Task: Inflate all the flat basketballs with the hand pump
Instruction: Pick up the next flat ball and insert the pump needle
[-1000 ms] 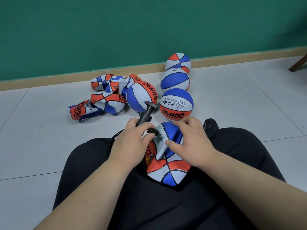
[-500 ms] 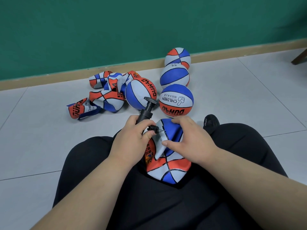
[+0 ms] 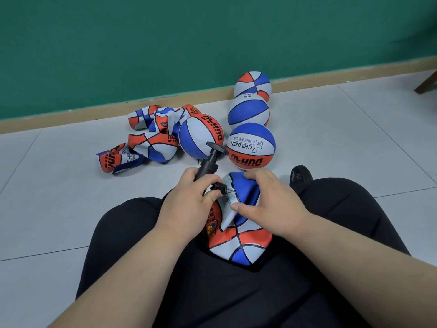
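A flat red, white and blue basketball [image 3: 238, 245] lies crumpled on my lap. My left hand [image 3: 189, 200] grips the black hand pump [image 3: 209, 162] by its barrel, and its thumb and finger pinch the black needle end against the ball's white panel. The pump's T-handle points up and away. My right hand [image 3: 269, 204] holds the top of the flat ball, fingers curled over its far edge and thumb pressing the white panel. Several inflated balls [image 3: 250, 145] stand on the floor ahead. A heap of flat balls [image 3: 151, 140] lies to their left.
I sit on a grey tiled floor [image 3: 47, 185] with black trousers covering my legs and a black shoe [image 3: 300, 176] at the right knee. A green wall with a tan skirting board [image 3: 94, 114] runs behind the balls. A wooden furniture leg [image 3: 425, 84] shows at far right.
The needle end has come closer to the ball's white panel. My right hand has shifted slightly up the ball. The view has tilted a little downward.
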